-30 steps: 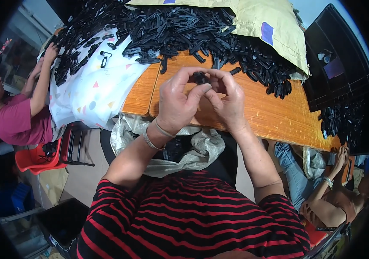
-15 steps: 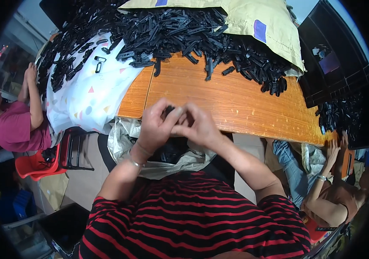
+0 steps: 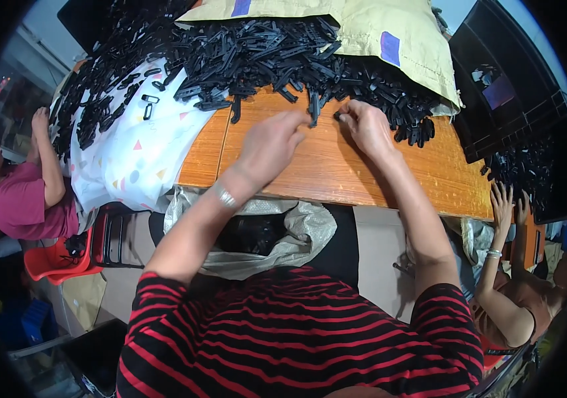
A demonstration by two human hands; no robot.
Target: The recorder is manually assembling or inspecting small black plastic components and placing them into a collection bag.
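Both my hands reach over the wooden table toward a heap of black plastic parts [image 3: 257,56], mostly long and narrow. My left hand [image 3: 271,147] has its fingers stretched forward, thumb apart. Its fingertips are at a long black part [image 3: 313,108] that sticks out from the heap's near edge; whether they grip it I cannot tell. Farther right, my right hand [image 3: 368,129] pinches a small black plastic part [image 3: 338,115] between thumb and fingers, at the tabletop. Below the table edge, an open woven sack [image 3: 316,229] at my lap holds dark things I cannot make out.
A yellowish sack [image 3: 423,63] lies over the back of the heap. White patterned sheeting [image 3: 131,156] covers the table's left, with scattered black parts. One person [image 3: 28,189] sits at left, another [image 3: 515,292] at right beside a black crate [image 3: 509,86]. A red chair [image 3: 61,259] stands left.
My hands were together above the lap sack, fingers around a small dark thing. They have separated and moved forward to the heap, and the right has taken hold of a small black part.
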